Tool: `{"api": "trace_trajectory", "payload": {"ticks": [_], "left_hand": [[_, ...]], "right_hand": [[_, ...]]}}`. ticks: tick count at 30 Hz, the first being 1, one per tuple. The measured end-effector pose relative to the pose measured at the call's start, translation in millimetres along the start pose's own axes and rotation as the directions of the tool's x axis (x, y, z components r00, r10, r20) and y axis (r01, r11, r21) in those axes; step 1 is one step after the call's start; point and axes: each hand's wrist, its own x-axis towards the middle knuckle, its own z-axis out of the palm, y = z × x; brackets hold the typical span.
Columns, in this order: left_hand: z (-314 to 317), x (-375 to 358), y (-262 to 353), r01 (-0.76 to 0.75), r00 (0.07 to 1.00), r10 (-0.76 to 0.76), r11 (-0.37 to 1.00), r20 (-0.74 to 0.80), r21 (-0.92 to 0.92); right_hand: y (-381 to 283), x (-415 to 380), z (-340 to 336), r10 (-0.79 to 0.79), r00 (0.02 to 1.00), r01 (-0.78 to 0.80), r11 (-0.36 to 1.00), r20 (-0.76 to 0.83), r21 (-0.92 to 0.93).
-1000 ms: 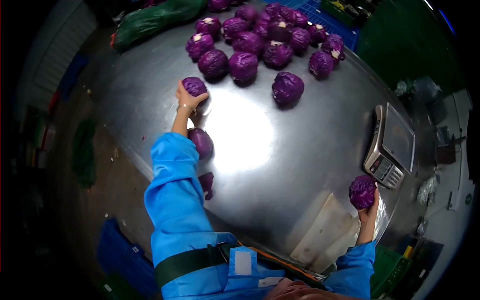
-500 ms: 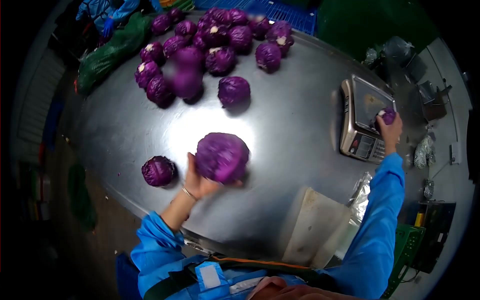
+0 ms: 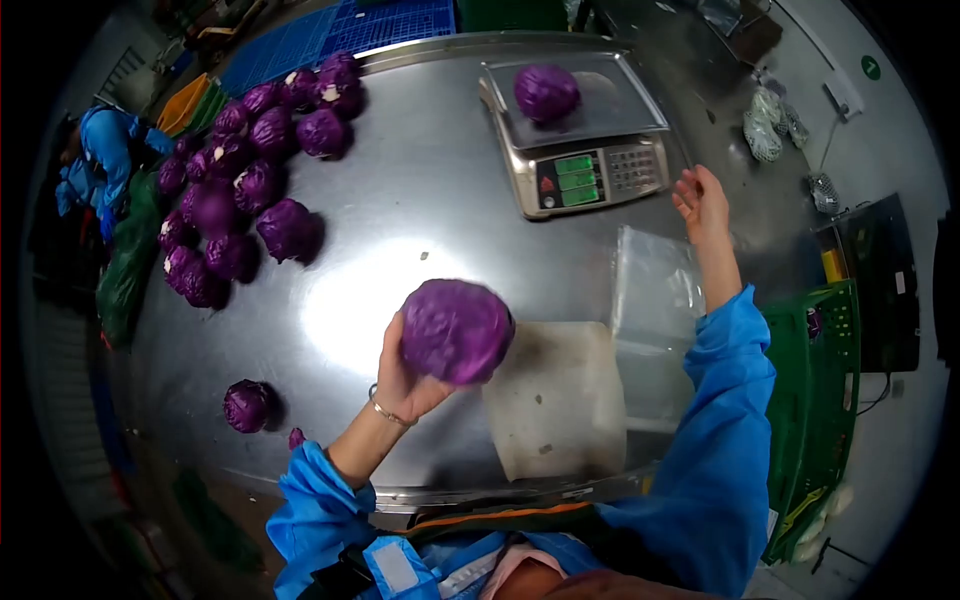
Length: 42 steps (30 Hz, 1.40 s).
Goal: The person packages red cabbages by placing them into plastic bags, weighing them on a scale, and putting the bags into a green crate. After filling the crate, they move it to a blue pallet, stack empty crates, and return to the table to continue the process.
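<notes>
A purple cabbage (image 3: 456, 331) rests in my left hand (image 3: 404, 374), whose fingers and palm cup it from below and the left, above the metal table (image 3: 370, 220). My right hand (image 3: 704, 200) is empty, its fingers loosely bent and apart, just right of the weighing scale (image 3: 580, 150). Another purple cabbage (image 3: 546, 93) sits on the left half of the scale's pan. The scale's green display is lit, but its digits are too small to read. Below my right hand lie clear plastic bags (image 3: 655, 285), partly beside a whitish cutting board (image 3: 558, 400).
Several purple cabbages (image 3: 256, 187) are grouped at the table's far left. A single cabbage (image 3: 248, 406) lies near the front left. A green net sack (image 3: 130, 270) and a person in blue (image 3: 105, 150) are beyond the left edge. A green crate (image 3: 815, 400) stands at the right.
The view has turned right. A cabbage now stands alone on the scale pan; my right hand has let go and moved off it. My left hand still holds its cabbage.
</notes>
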Motion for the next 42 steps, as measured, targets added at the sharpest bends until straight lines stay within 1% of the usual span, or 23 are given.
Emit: {"api": "trace_trajectory", "payload": {"ticks": [2,4,8,10,12,14,16,17,19,21,23,25,26,27,28,30,34,36,37,38,39,41,42], "left_hand": [[16,27,-7,-0.069,0.997,0.074,0.983,-0.019,0.169],[18,47,-8,-0.058,0.998,0.059,0.994,-0.007,0.095],[60,70,-5,-0.198,0.975,0.217,0.949,-0.052,0.244],[70,83,-3,-0.228,0.961,0.267,0.914,-0.073,0.336],[78,94,-4,-0.25,0.939,0.328,0.857,-0.103,0.45],[91,111,-2,-0.351,0.893,0.449,0.741,-0.034,0.572],[104,132,6,-0.395,0.804,0.593,0.483,0.04,0.781],[106,147,12,-0.384,0.774,0.631,0.388,0.063,0.838],[105,176,27,-0.341,0.692,0.715,0.207,0.096,0.917],[107,214,40,-0.368,0.63,0.768,0.16,0.119,0.916],[88,268,64,-0.351,0.534,0.785,-0.13,0.313,0.927],[86,317,72,-0.355,0.543,0.762,-0.174,0.354,0.919],[82,340,73,-0.355,0.512,0.749,-0.261,0.42,0.898],[70,362,72,-0.356,0.499,0.717,-0.343,0.487,0.869],[59,382,72,-0.362,0.472,0.678,-0.433,0.563,0.826],[42,404,74,-0.276,0.501,0.69,-0.444,0.521,0.853],[57,351,65,-0.073,0.507,0.644,-0.63,0.573,0.773],[80,258,50,-0.293,0.756,0.309,-0.627,0.577,0.721],[83,208,42,-0.379,0.886,-0.015,-0.599,0.463,0.706],[77,163,26,-0.381,0.909,-0.318,-0.377,0.268,0.844],[71,117,11,-0.204,0.814,-0.58,-0.221,0.039,0.954],[79,2,-26,0.042,0.501,-0.855,0.176,0.132,0.984],[121,-20,-38,-0.133,0.608,-0.739,0.267,0.291,0.955]], "right_hand": [[-5,1,-3,-0.034,0.995,0.047,0.989,0.096,-0.142],[-12,-6,15,-0.05,0.968,0.122,0.948,0.244,-0.292],[-16,25,74,-0.25,0.808,0.5,0.771,0.534,-0.394],[2,64,112,-0.351,0.745,0.646,0.588,0.567,-0.486],[20,94,153,-0.355,0.747,0.658,0.515,0.562,-0.549],[28,102,190,-0.329,0.785,0.619,0.362,0.525,-0.697],[37,123,205,-0.258,0.754,0.654,0.377,0.604,-0.655],[36,129,213,-0.331,0.756,0.654,0.36,0.564,-0.665],[24,147,205,-0.388,0.671,0.731,0.486,0.632,-0.478],[41,168,179,-0.475,0.668,0.689,0.686,0.573,-0.235],[20,119,127,-0.495,0.693,0.647,0.747,0.524,-0.15],[-1,54,62,-0.26,0.792,0.404,0.902,0.552,-0.156],[4,30,24,-0.281,0.753,0.435,0.891,0.596,-0.13],[-3,-11,-4,-0.128,0.786,0.26,0.956,0.605,-0.136],[4,-41,-35,-0.134,0.795,0.272,0.95,0.592,-0.151],[10,-103,-81,0.046,0.828,0.105,0.966,0.559,-0.236],[36,-178,-112,0.173,0.836,-0.151,0.985,0.52,-0.085],[42,-201,-112,0.331,0.746,-0.329,0.938,0.578,-0.113],[49,-209,-110,0.326,0.722,-0.355,0.932,0.61,-0.078],[55,-216,-104,0.38,0.701,-0.476,0.88,0.604,-0.001],[61,-220,-98,0.427,0.676,-0.581,0.81,0.601,0.079],[72,-220,-86,0.477,0.652,-0.686,0.703,0.59,0.19],[83,-218,-84,0.475,0.655,-0.688,0.697,0.587,0.204]]}}
